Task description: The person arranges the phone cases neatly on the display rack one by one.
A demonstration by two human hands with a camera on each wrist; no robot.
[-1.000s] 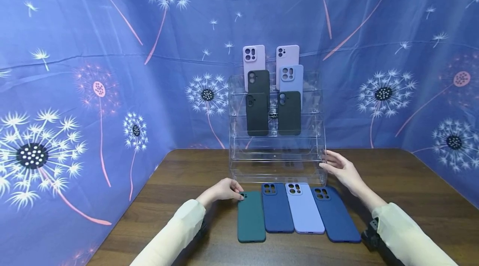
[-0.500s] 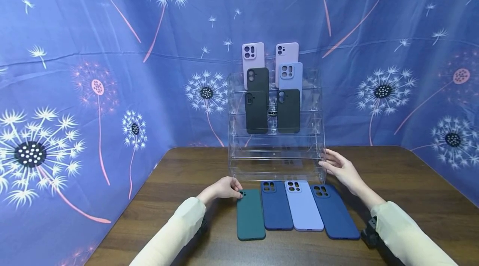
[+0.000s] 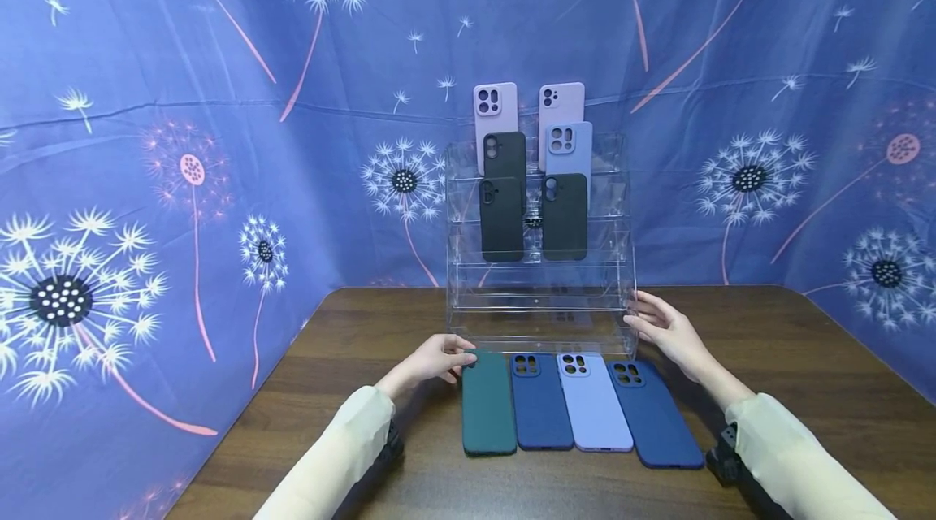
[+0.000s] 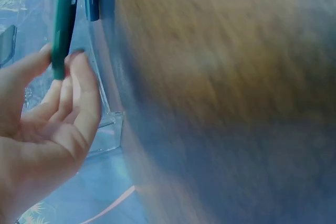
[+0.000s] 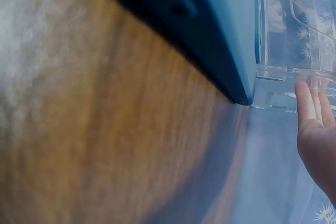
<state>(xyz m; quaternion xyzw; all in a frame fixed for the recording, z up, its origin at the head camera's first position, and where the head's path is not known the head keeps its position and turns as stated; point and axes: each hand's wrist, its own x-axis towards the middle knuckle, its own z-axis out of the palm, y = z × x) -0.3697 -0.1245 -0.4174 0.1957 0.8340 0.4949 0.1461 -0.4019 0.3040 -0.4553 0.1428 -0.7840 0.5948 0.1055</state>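
Observation:
In the left wrist view, my left hand (image 4: 58,124) pinches one end of a green phone case (image 4: 64,30) between thumb and fingers. From the head view, that hand (image 3: 435,359) is at the top left corner of the green case (image 3: 488,406), the leftmost of the front row. My right hand (image 3: 669,331) rests with extended fingers against the lower right side of a clear tiered display stand (image 3: 537,325). The right wrist view has its straight fingers (image 5: 306,103) at the stand's edge. Beside the green case lie a dark blue case (image 3: 543,410), a light blue case (image 3: 595,410) and another dark blue case (image 3: 658,422).
Upright on the stand's upper tiers are lilac cases (image 3: 497,115), a light blue case (image 3: 578,150) and several black cases (image 3: 503,227). The wooden table (image 3: 387,317) ends at a blue dandelion-print cloth (image 3: 409,32) behind and along the sides.
My left hand has shifted slightly up and forward with the green case, whose top end now sits nearer the stand. The right hand has kept its place on the stand.

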